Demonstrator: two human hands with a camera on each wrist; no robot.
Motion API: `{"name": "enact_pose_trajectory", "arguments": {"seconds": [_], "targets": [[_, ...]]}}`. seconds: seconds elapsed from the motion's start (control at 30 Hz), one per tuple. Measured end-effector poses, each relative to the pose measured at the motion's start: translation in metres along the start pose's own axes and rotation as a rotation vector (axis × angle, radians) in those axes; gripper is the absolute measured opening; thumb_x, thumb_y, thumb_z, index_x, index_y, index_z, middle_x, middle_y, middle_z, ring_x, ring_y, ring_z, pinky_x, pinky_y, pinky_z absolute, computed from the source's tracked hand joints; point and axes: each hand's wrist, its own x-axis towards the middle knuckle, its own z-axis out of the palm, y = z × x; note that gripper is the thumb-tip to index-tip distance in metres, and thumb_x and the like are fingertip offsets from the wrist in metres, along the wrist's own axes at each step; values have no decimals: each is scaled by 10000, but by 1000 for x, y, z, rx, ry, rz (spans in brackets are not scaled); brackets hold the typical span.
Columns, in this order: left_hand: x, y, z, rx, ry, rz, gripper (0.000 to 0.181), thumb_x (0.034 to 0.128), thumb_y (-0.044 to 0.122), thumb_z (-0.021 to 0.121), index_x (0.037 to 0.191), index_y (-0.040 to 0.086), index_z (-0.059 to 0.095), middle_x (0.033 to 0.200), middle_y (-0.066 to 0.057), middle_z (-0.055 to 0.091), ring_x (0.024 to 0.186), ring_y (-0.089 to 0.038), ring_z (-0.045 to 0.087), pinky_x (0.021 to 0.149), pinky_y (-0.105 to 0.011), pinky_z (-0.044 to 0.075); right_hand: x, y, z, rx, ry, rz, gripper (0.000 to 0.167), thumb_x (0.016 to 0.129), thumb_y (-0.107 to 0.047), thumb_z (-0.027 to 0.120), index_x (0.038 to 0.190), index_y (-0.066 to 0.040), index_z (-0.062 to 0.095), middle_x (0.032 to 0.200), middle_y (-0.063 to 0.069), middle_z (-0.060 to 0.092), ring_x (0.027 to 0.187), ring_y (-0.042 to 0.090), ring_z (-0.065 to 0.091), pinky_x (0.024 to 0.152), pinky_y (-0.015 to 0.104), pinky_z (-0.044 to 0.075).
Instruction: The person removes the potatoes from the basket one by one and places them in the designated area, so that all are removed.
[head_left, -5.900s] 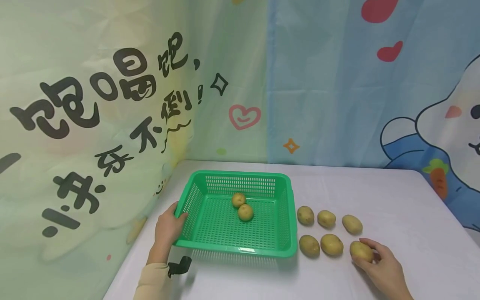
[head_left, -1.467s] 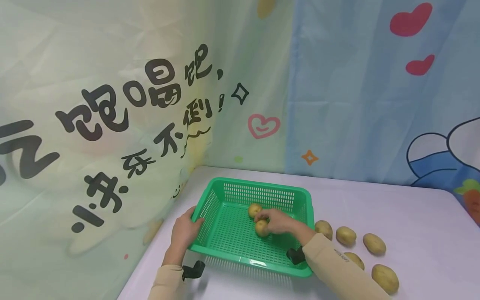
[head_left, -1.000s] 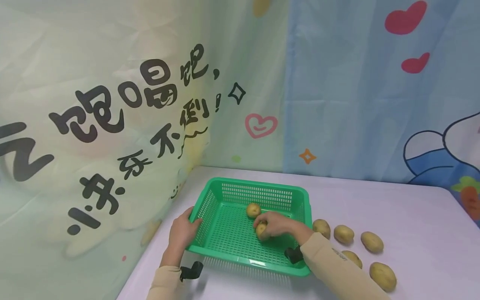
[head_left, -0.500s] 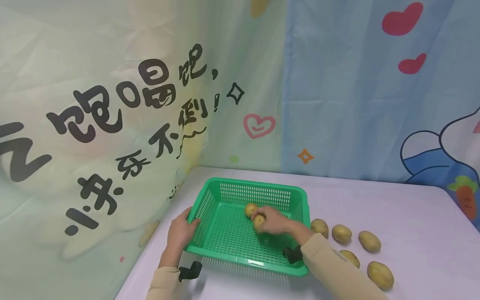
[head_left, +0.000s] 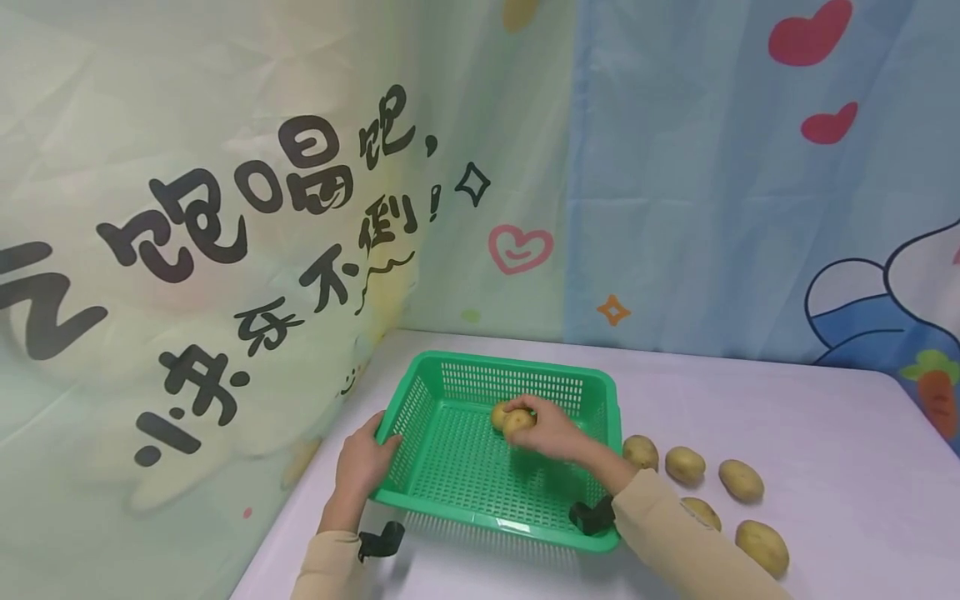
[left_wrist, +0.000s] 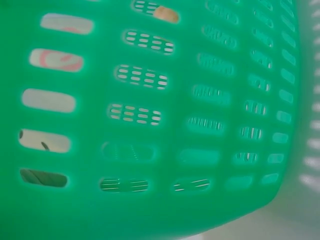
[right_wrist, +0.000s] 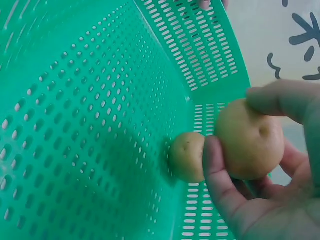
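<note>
My left hand [head_left: 363, 460] grips the left rim of the green plastic basket [head_left: 465, 512]. In the left wrist view the slotted basket wall [left_wrist: 90, 210] fills most of the picture. Inside the basket, my right hand [head_left: 552, 429] pinches a round yellow potato [head_left: 517, 423] between thumb and fingers. Close beside it, a second potato [head_left: 498, 415] is partly covered in the head view. The right wrist view shows the held potato [right_wrist: 247, 142] raised off the basket floor, with the other potato [right_wrist: 187, 157] lying by the basket wall.
Several potatoes [head_left: 741, 481] lie in two rows on the white table [head_left: 832, 450], right of the basket. My right sleeve [head_left: 678, 533] crosses the basket's right rim and partly hides the front row. A printed curtain [head_left: 675, 183] hangs behind the table.
Since the oldest frame, my right hand has left a potato on the table and reached into the basket. Lately it has raised a potato and moved it toward the back. My left hand keeps its grip.
</note>
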Motion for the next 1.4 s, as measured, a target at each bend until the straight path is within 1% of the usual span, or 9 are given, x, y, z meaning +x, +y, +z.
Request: {"name": "enact_pose_trajectory", "arguments": {"seconds": [0.13, 0.3, 0.47, 0.57, 0.8, 0.9, 1.07, 1.23, 1.4], "targets": [[-1, 0, 0, 1, -2, 1, 552, 941, 256, 629, 1437, 67, 477, 1084, -195, 670, 576, -172, 529, 498, -297, 413, -4, -10, -4, 52, 42, -6, 457, 778, -33, 686, 1225, 2, 598, 1088, 172, 597, 798, 207, 582, 658, 437, 549], [0, 1, 0, -3, -5, 2, 556, 939, 254, 630, 1438, 63, 474, 1026, -182, 671, 554, -172, 522, 487, -297, 412, -9, -19, -12, 65, 92, -43, 427, 795, -38, 704, 1210, -16, 605, 1116, 153, 609, 803, 195, 591, 645, 389, 543], [2, 1, 0, -6, -3, 3, 560, 940, 257, 630, 1439, 60, 472, 1038, -183, 670, 562, -173, 519, 492, -296, 410, -19, -25, -21, 100, 75, -71, 440, 807, -44, 703, 1232, -29, 594, 1153, 162, 596, 874, 225, 600, 696, 430, 566], [2, 0, 0, -4, -7, 2, 568, 940, 258, 631, 1443, 51, 464, 1077, -196, 666, 586, -175, 528, 502, -294, 416, -27, -26, -25, 80, 62, -91, 436, 821, -41, 694, 1244, -36, 588, 1176, 156, 586, 900, 241, 598, 703, 438, 567], [1, 0, 1, -13, -3, 5, 564, 939, 245, 630, 1439, 43, 465, 1087, -200, 666, 589, -171, 538, 505, -293, 423, -49, -31, -31, -2, 101, -112, 391, 846, -92, 713, 1223, -81, 607, 1220, 128, 588, 975, 251, 578, 699, 328, 523], [1, 1, 0, -11, 3, 14, 557, 938, 242, 631, 1434, 46, 472, 1082, -197, 669, 583, -170, 536, 504, -293, 420, -61, -35, -35, -11, 128, -84, 386, 856, -127, 724, 1224, -111, 606, 1227, 103, 589, 1031, 262, 577, 745, 334, 509], [0, 1, 1, -6, 5, 21, 557, 935, 238, 637, 1432, 45, 476, 1085, -199, 669, 592, -172, 536, 516, -293, 416, -84, -36, -41, -40, 184, 6, 414, 859, -219, 748, 1240, -159, 597, 1252, 46, 588, 1149, 291, 563, 864, 397, 492], [0, 1, 1, -3, -1, 23, 561, 937, 241, 637, 1435, 42, 471, 1086, -201, 669, 592, -173, 539, 517, -295, 418, -107, -26, -49, 11, 222, 85, 487, 861, -255, 750, 1301, -165, 559, 1326, 72, 548, 1238, 332, 513, 904, 413, 495], [0, 1, 0, -4, 0, 33, 557, 937, 242, 637, 1431, 42, 474, 1059, -194, 674, 579, -169, 538, 511, -297, 419, -128, -13, -57, 56, 262, 103, 514, 877, -234, 739, 1336, -136, 530, 1391, 109, 512, 1272, 322, 485, 965, 421, 458]]}}
